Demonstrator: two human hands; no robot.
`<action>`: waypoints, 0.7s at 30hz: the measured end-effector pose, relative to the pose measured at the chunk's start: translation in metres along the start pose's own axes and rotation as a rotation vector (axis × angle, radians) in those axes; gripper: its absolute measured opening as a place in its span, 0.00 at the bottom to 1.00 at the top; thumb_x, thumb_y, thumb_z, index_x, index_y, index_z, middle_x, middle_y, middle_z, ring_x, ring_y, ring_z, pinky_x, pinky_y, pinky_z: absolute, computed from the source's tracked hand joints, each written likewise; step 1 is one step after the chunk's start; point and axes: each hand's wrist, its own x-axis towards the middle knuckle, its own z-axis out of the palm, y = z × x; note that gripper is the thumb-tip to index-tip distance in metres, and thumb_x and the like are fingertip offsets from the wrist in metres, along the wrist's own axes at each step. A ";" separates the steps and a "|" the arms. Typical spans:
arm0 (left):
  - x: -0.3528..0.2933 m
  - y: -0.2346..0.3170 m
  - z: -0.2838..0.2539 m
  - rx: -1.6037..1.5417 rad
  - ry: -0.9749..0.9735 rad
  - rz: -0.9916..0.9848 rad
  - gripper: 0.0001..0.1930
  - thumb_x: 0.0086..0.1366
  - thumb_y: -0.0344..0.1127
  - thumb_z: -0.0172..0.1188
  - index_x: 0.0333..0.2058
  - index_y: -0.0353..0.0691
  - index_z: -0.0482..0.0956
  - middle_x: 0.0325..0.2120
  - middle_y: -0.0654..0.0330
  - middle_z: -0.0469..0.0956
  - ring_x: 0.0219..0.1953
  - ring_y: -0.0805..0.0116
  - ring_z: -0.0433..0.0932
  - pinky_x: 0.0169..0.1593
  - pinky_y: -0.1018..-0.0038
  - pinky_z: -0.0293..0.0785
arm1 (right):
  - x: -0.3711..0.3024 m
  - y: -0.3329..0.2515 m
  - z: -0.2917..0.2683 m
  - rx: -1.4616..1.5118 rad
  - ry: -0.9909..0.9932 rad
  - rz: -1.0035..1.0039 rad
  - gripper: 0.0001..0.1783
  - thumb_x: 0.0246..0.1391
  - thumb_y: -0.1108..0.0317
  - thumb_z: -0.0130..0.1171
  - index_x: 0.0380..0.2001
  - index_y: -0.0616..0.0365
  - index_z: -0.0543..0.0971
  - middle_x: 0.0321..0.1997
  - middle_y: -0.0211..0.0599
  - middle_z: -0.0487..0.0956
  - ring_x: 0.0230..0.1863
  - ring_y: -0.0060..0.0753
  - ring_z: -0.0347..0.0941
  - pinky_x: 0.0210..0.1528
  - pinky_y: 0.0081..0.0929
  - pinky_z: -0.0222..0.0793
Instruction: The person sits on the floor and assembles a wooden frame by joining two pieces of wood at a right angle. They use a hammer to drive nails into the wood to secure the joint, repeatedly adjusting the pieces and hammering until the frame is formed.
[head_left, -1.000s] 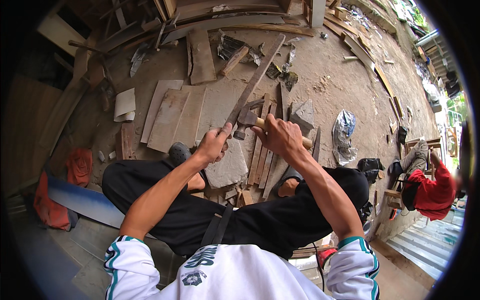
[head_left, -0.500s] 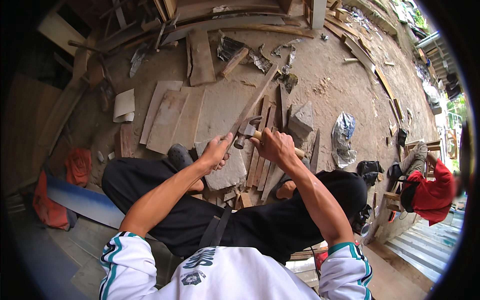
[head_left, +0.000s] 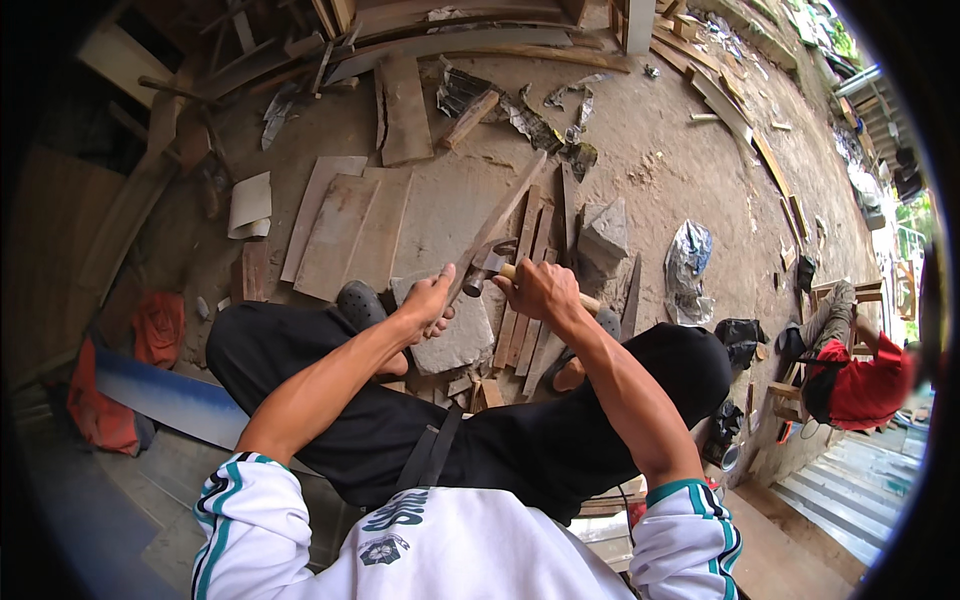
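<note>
My left hand (head_left: 428, 308) is closed round the near end of a long, thin wooden strip (head_left: 505, 205), which slants up and away to the right. In my right hand (head_left: 548, 292) is a claw hammer (head_left: 484, 268), gripped by its pale wooden handle. The hammer's dark metal head is against or just beside the strip, close to my left fingers; whether they touch I cannot tell. Below both hands a grey concrete block (head_left: 450, 340) lies on the ground between my feet. Any nail in the strip is too small to make out.
Several narrow wood strips (head_left: 522, 300) lie right of the block, near a second concrete lump (head_left: 604, 232) and a saw-like blade (head_left: 632, 298). Flat boards (head_left: 335, 235) rest at the left. Crumpled silver plastic (head_left: 689, 272) is at the right, where a person in red (head_left: 855, 385) sits farther off.
The strip's far end has dropped toward me a little. Both hands and the hammer have shifted slightly left, the hammer still at the strip.
</note>
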 end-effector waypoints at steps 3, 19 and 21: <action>-0.001 -0.003 -0.004 0.002 0.016 -0.038 0.33 0.67 0.66 0.44 0.59 0.46 0.65 0.21 0.61 0.68 0.15 0.75 0.63 0.16 0.75 0.61 | -0.005 -0.004 -0.004 -0.021 -0.036 -0.008 0.34 0.55 0.36 0.54 0.29 0.63 0.81 0.25 0.52 0.82 0.30 0.53 0.81 0.31 0.44 0.77; -0.003 -0.013 0.006 -0.066 0.034 -0.021 0.35 0.66 0.68 0.44 0.50 0.37 0.69 0.23 0.58 0.70 0.15 0.71 0.65 0.16 0.72 0.62 | -0.011 -0.013 -0.020 -0.094 -0.130 0.020 0.33 0.56 0.36 0.52 0.33 0.59 0.84 0.31 0.48 0.83 0.36 0.49 0.82 0.36 0.40 0.77; 0.000 -0.014 0.003 -0.047 0.040 -0.032 0.34 0.66 0.68 0.44 0.48 0.37 0.70 0.23 0.58 0.70 0.15 0.71 0.65 0.15 0.72 0.62 | -0.005 -0.016 -0.025 -0.095 -0.106 0.034 0.32 0.56 0.36 0.52 0.32 0.58 0.84 0.31 0.46 0.84 0.36 0.48 0.82 0.37 0.40 0.77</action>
